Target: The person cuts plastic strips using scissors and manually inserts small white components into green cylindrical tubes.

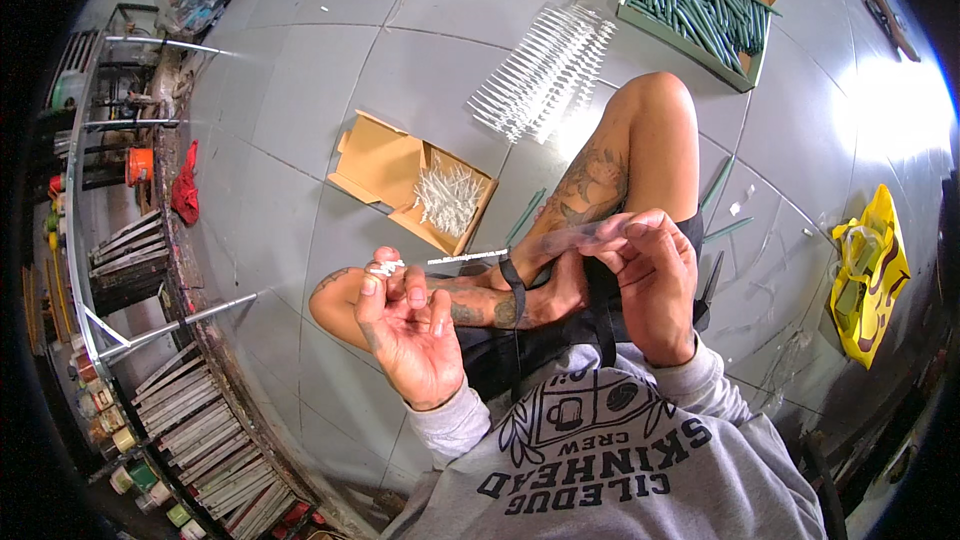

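Seemingly we're bagging: our left hand (410,335) pinches white pieces (386,268), our right hand (656,288) a clear sleeve (568,239); the next move likely needs careful aligning.

You worked in fairly bright, cool light, with the grey tiled floor (270,120) clearly lit across the middle. A harsh white glare (893,115) burned part of it out at the far right, and a smaller bright patch (578,130) sat beside your right knee (662,105). The left side was dimmer, its rack (205,435) sinking into darkness toward the edge. The clear film (575,238) at your right hand (655,275) looked hazy, its edges hard to trace. The fisheye lens bowed straight lines near the rim, and black filled the corners.
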A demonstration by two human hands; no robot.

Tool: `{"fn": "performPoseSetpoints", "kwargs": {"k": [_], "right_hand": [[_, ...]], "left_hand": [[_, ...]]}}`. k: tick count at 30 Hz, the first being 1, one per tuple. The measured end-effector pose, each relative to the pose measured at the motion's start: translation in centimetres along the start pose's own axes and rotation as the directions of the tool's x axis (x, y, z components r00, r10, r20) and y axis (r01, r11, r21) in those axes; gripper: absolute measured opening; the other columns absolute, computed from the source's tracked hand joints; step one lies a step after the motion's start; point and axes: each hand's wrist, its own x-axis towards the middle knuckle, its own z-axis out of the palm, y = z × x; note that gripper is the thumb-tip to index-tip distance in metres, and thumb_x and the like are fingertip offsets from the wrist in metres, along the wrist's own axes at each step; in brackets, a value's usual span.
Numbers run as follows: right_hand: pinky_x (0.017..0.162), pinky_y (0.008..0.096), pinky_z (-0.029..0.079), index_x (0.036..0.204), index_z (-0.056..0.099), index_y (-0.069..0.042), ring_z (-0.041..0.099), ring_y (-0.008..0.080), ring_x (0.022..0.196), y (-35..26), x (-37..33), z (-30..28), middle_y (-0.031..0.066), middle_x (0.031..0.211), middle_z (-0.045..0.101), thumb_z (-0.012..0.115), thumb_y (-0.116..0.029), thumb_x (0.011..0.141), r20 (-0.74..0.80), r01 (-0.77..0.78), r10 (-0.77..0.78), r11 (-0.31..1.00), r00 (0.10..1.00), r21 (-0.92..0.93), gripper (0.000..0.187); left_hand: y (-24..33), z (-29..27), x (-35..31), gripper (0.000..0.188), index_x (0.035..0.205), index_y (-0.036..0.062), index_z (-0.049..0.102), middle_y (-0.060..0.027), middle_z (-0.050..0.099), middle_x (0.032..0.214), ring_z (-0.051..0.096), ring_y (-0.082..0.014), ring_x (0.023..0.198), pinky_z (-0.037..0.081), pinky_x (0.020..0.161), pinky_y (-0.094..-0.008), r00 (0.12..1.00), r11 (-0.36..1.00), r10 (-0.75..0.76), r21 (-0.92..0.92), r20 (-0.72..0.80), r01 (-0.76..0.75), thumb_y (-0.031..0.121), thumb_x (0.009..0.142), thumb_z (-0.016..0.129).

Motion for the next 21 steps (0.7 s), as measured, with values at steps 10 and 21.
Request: {"fn": "performPoseSetpoints", "kwargs": {"k": [10, 21], "right_hand": [[0.088, 0.0394, 0.060, 0.103, 0.063, 0.002, 0.071, 0.0237, 0.089, -4.3, 2.6, -11.1, 0.0118, 0.102, 0.070, 0.064, -0.014, 0.101, -0.103, 0.388, -0.502, 0.769, 0.859, -0.509, 0.017], [0.091, 0.0380, 0.053, 0.114, 0.073, -0.002, 0.067, 0.0251, 0.104, -6.8, 2.4, -13.0, 0.0118, 0.108, 0.074, 0.070, -0.006, 0.092, 0.059, 0.126, -0.808, 0.019, 0.586, -0.992, 0.022]], "left_hand": [[-0.9, -0.6, 0.3, 0.015, 0.103, 0.0046, 0.065, -0.0081, 0.065, 0.125, 0.055, -0.0072, 0.078, 0.045, 0.049, -0.0216, 0.980, 0.978, 0.148, 0.165, -0.132, -0.126, 0.019, 0.100, 0.064], [-2.9, -1.6, -0.4, 0.025, 0.116, 0.0005, 0.071, -0.0111, 0.069, 0.125, 0.056, -0.0063, 0.086, 0.046, 0.062, -0.0224, 0.975, 0.950, 0.192, 0.271, -0.109, -0.156, 0.018, 0.098, 0.068]]}}
